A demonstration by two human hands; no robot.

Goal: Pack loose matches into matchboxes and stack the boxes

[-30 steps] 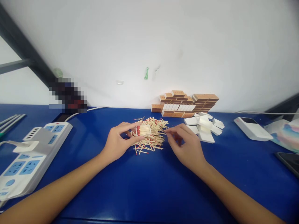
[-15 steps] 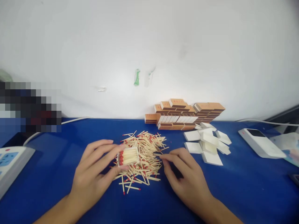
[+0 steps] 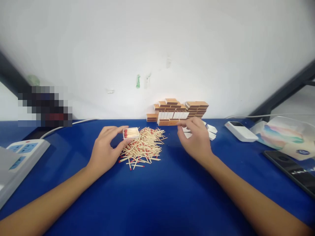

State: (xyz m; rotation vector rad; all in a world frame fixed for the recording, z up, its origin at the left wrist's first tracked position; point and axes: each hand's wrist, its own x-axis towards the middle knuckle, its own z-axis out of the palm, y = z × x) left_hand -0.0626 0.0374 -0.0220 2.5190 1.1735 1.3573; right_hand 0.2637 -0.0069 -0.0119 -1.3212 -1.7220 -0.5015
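My left hand [image 3: 108, 144] grips a small white matchbox tray [image 3: 136, 137] between thumb and fingers. Matches [image 3: 131, 132] with red heads lie side by side in it. The tray is at the left back edge of a heap of loose matches [image 3: 145, 147] on the blue table. My right hand [image 3: 195, 137] is over a pile of white empty trays [image 3: 212, 128], partly hiding them. Its fingers are bent, thumb and index tips a little apart, in front of the stacked brown matchboxes [image 3: 169, 122]. Whether they touch a box is unclear.
A white wall stands behind the stack. On the right are a white device [image 3: 242, 132], a plastic packet [image 3: 283, 131] and a black phone [image 3: 290, 167]. A power strip [image 3: 29, 147] lies at the left, with a cable [image 3: 73, 123] running along the wall.
My right hand has left the match heap and moved right and back toward the stacked boxes and trays. The left hand still holds the filled tray. The view has shifted, showing more of the table.
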